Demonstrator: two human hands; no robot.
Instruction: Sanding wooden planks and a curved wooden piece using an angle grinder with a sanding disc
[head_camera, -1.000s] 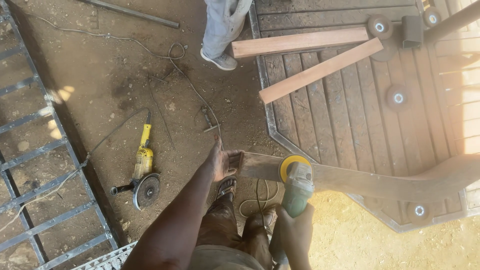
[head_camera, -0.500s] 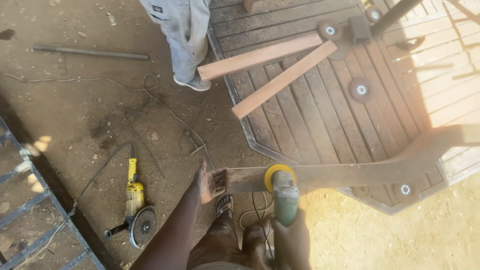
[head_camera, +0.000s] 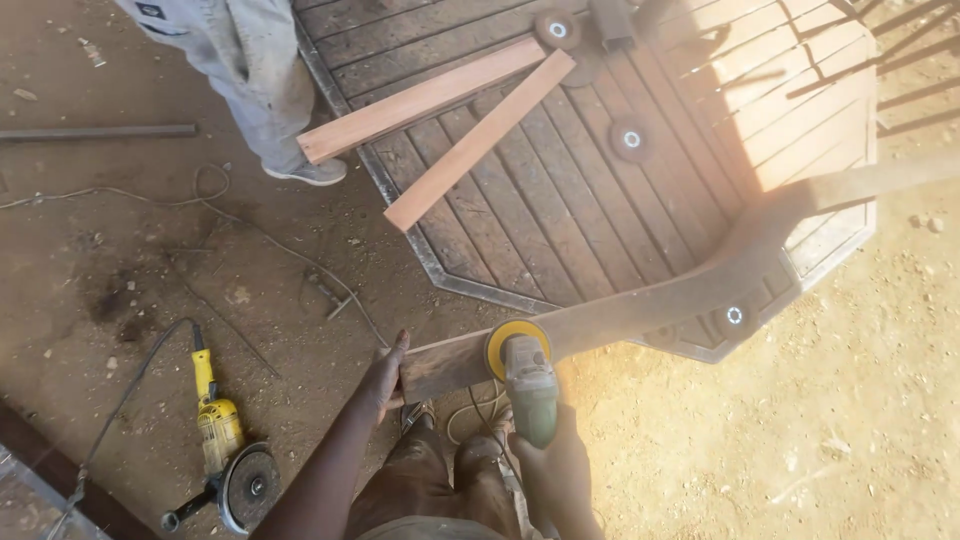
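Your left hand (head_camera: 385, 375) clamps the long curved wooden beam's (head_camera: 640, 300) near end; your right hand (head_camera: 550, 455) grips the green sander (head_camera: 528, 385), its yellow disc (head_camera: 517, 342) pressed beside that end. The beam runs away rightward.

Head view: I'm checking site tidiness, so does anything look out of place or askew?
A yellow angle grinder lies loose on the dirt floor, its cable trailing. Two pale wooden planks lie crossed on the slatted platform.

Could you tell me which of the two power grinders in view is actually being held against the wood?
The green-bodied grinder with the yellow disc, gripped by the right hand and pressed on the long wooden beam. The yellow grinder lies untouched on the ground.
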